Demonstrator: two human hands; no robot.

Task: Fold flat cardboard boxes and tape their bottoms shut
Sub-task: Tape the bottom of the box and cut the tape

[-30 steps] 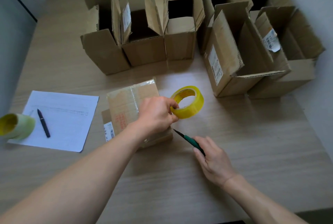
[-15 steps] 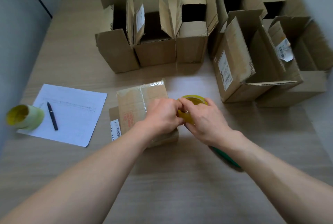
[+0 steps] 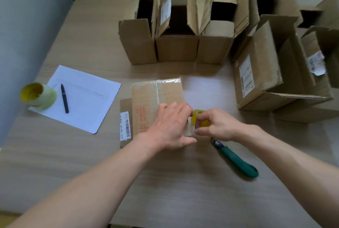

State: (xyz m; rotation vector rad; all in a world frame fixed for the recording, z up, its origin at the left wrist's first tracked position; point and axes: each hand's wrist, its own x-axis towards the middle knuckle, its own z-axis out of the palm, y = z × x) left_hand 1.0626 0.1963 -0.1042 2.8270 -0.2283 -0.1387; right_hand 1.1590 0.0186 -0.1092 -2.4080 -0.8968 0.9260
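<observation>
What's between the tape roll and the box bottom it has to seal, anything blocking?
Nothing visible. The yellow tape roll sits at the right edge of the box, held by the right hand. The left hand rests on the box beside it, with a short pulled strip between them. The green cutter lies apart on the table.

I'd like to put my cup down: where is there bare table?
Bare table lies near the edge, between the forearms, below the green-handled cutter. Another strip runs between the paper sheet and the open boxes. The far right is packed with boxes.
</observation>
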